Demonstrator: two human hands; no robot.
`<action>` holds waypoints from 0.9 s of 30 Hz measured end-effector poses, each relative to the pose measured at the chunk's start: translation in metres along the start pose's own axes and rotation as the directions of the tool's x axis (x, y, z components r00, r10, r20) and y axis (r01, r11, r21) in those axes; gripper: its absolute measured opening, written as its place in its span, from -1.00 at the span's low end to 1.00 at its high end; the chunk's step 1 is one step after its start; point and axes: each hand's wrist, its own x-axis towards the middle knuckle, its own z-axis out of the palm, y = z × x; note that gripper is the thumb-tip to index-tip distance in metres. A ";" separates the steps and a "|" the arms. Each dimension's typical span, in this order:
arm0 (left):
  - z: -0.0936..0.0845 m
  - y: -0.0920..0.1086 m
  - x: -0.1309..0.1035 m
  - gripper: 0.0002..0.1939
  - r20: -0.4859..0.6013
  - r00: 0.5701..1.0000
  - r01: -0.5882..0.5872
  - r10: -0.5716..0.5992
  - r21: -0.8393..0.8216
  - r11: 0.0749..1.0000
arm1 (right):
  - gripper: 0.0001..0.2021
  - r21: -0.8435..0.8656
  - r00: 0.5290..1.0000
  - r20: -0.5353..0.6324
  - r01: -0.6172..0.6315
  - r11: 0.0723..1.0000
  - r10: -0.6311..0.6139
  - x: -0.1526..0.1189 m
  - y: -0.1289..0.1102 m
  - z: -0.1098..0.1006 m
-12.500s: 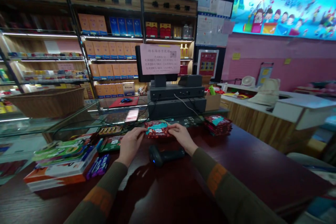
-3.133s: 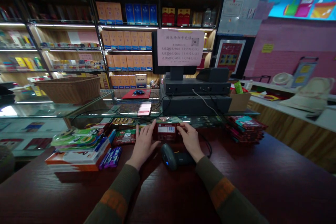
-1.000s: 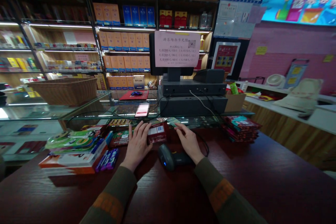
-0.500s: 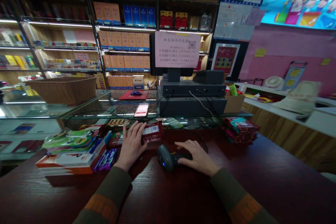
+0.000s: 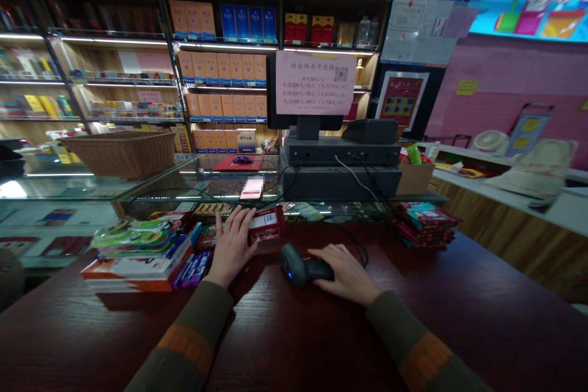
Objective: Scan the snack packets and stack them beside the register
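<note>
A dark red packet (image 5: 267, 224) with a white barcode label lies on the brown desk. My left hand (image 5: 233, 244) rests at its left end, fingers spread and stretched out, partly covering it. The black barcode scanner (image 5: 294, 266), a small blue light glowing on its head, lies on its side on the desk. My right hand (image 5: 345, 271) is wrapped about its handle, thumb below and index finger along the top. Beside my left hand are purple-wrapped bars (image 5: 193, 268) and a stack of packaged goods (image 5: 140, 248).
Ahead stands a black register (image 5: 340, 180) with a pink printed sign (image 5: 316, 82). A phone (image 5: 252, 188) lies on the glass counter, with a wicker basket (image 5: 122, 153) farther left. Several red packets (image 5: 427, 225) are piled on the right. Stocked shelves line the back.
My right hand has closed around the scanner's handle; its fingers were more raised before. The left hand stays spread by the red packet. The view has shifted slightly left.
</note>
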 end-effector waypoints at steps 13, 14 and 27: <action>-0.001 0.006 0.001 -0.19 0.020 1.000 0.001 -0.002 0.009 1.000 | -0.47 -0.009 0.976 -0.208 0.058 0.998 -0.059 0.012 -0.018 -0.016; -0.001 0.006 0.001 -0.20 0.016 1.000 0.002 -0.002 0.008 1.000 | -0.47 -0.008 0.978 -0.203 0.055 0.998 -0.055 0.013 -0.019 -0.016; 0.001 0.007 0.001 -0.26 0.015 1.000 -0.004 0.004 0.009 1.000 | -0.57 0.011 0.986 -0.153 0.060 0.998 -0.058 0.014 -0.022 -0.016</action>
